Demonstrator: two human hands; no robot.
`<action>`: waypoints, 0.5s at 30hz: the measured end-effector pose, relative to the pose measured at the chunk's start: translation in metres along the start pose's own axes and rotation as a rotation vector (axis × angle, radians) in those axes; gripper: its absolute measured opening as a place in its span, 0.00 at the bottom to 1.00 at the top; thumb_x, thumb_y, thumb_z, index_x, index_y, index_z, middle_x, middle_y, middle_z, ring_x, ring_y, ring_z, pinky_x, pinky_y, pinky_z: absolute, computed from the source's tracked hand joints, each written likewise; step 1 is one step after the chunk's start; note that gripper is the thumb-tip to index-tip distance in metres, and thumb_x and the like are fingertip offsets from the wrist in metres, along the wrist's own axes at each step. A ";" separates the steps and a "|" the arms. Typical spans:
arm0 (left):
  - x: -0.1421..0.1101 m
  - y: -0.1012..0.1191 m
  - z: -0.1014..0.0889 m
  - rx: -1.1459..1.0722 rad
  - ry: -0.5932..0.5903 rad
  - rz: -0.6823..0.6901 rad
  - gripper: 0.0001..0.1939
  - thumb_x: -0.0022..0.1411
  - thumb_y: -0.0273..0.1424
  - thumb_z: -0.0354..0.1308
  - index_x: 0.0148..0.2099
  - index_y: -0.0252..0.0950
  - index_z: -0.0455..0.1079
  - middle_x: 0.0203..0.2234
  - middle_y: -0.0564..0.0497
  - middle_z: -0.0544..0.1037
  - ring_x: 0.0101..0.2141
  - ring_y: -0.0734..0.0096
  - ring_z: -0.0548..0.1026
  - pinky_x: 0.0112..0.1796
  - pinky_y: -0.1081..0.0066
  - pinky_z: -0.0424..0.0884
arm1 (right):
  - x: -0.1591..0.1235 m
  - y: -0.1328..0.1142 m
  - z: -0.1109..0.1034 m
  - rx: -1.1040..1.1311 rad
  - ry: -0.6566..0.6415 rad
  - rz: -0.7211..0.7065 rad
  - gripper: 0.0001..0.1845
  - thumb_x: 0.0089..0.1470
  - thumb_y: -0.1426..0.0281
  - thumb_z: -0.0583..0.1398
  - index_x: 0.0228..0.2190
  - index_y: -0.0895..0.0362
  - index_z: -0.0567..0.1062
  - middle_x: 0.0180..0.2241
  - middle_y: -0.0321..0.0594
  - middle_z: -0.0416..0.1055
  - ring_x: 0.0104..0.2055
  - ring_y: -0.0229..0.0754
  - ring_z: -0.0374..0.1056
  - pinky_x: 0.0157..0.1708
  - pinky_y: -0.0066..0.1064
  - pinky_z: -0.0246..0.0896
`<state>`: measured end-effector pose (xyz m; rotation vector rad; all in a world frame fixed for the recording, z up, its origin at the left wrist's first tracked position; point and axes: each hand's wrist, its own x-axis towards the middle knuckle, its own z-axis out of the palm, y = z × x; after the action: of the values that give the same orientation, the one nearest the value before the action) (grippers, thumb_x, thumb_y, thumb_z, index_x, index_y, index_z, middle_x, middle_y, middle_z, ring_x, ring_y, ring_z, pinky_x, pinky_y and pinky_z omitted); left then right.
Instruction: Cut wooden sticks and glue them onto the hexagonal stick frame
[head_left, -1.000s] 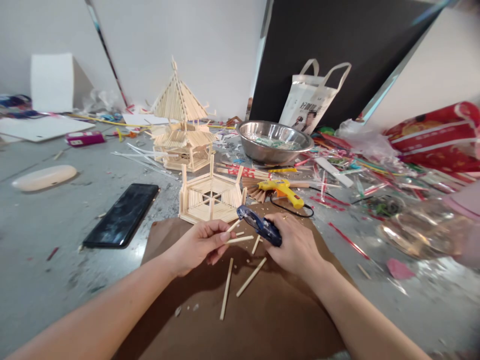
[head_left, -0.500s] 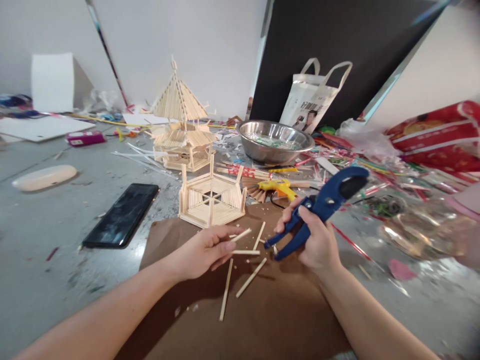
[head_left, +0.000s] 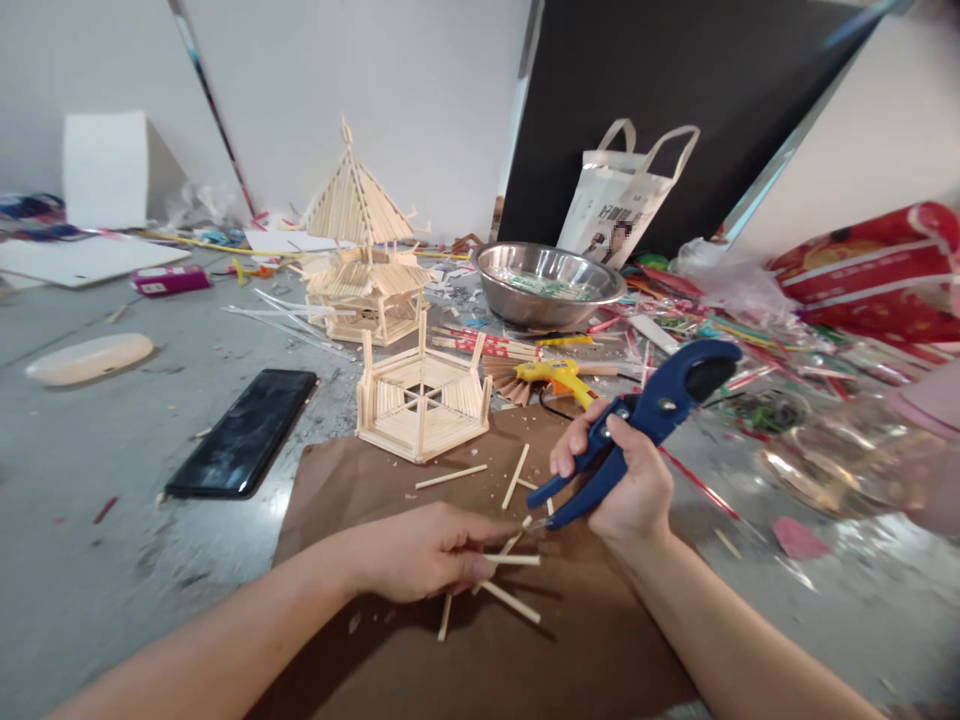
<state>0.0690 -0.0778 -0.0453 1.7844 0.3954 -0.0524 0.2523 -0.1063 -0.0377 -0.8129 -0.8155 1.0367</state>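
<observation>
My left hand (head_left: pixel 431 553) is closed low over the brown board (head_left: pixel 592 640), pinching a pale wooden stick (head_left: pixel 516 560). A second stick (head_left: pixel 511 603) slants out from under its fingers; I cannot tell whether it is gripped or lying there. My right hand (head_left: pixel 634 480) is wrapped round a blue pipe cutter (head_left: pixel 660 405), its handles slightly apart and its head up to the right. Loose cut sticks lie on the board, among them one (head_left: pixel 451 476) near the hexagonal stick frame (head_left: pixel 424 400) with short uprights. Fingers partly cover other sticks.
Behind the frame stands a stick pagoda (head_left: pixel 367 250). A phone (head_left: pixel 241 432) and a white oval case (head_left: pixel 90 360) lie left. A yellow glue gun (head_left: pixel 555 375), a steel bowl (head_left: pixel 547 285) and plastic scraps are beyond. At right are a clear container (head_left: pixel 832 455) and a pink sleeve (head_left: pixel 930 410).
My left hand has moved down and toward me with its stick or sticks. One stick by the hexagonal frame now shows where that hand was. The pipe cutter stays nearly in place.
</observation>
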 end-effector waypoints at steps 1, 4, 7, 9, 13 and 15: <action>0.000 -0.001 -0.001 -0.015 -0.016 -0.010 0.18 0.57 0.33 0.44 0.51 0.40 0.58 0.16 0.58 0.58 0.17 0.82 0.56 0.17 0.82 0.53 | 0.002 -0.001 -0.002 -0.050 0.010 -0.053 0.05 0.46 0.69 0.48 0.28 0.55 0.62 0.19 0.31 0.60 0.19 0.35 0.61 0.21 0.30 0.57; -0.001 -0.007 -0.003 -0.129 0.057 -0.032 0.17 0.57 0.37 0.43 0.45 0.35 0.63 0.16 0.58 0.58 0.16 0.83 0.55 0.16 0.82 0.51 | 0.008 -0.001 -0.009 -0.312 0.051 -0.258 0.07 0.45 0.72 0.51 0.31 0.55 0.63 0.27 0.35 0.64 0.31 0.38 0.64 0.34 0.34 0.57; -0.002 -0.013 -0.007 -0.266 0.253 0.019 0.15 0.56 0.38 0.45 0.41 0.34 0.62 0.15 0.59 0.58 0.15 0.84 0.54 0.16 0.81 0.50 | 0.010 0.000 -0.017 -0.725 0.069 -0.409 0.13 0.43 0.73 0.54 0.35 0.55 0.63 0.34 0.38 0.63 0.39 0.41 0.61 0.42 0.37 0.53; -0.002 -0.016 -0.010 -0.320 0.348 0.041 0.13 0.56 0.37 0.46 0.38 0.33 0.62 0.14 0.60 0.58 0.14 0.85 0.54 0.17 0.81 0.49 | 0.010 0.000 -0.021 -1.017 0.010 -0.447 0.20 0.41 0.73 0.55 0.40 0.55 0.61 0.37 0.41 0.62 0.41 0.43 0.59 0.43 0.39 0.52; -0.004 -0.016 -0.013 -0.368 0.420 0.050 0.13 0.56 0.37 0.45 0.36 0.33 0.63 0.13 0.60 0.57 0.14 0.85 0.54 0.17 0.80 0.49 | 0.006 0.000 -0.021 -1.407 -0.267 -0.454 0.29 0.37 0.74 0.55 0.45 0.54 0.56 0.43 0.44 0.59 0.45 0.46 0.55 0.44 0.39 0.51; -0.005 -0.016 -0.013 -0.392 0.430 0.070 0.13 0.56 0.37 0.45 0.36 0.33 0.63 0.13 0.60 0.57 0.14 0.85 0.54 0.17 0.80 0.49 | 0.004 0.000 -0.019 -1.490 -0.361 -0.455 0.29 0.37 0.74 0.55 0.45 0.55 0.56 0.43 0.44 0.59 0.45 0.46 0.54 0.43 0.38 0.51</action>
<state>0.0576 -0.0631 -0.0563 1.4109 0.6044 0.4370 0.2699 -0.1057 -0.0453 -1.5551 -2.0284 -0.0163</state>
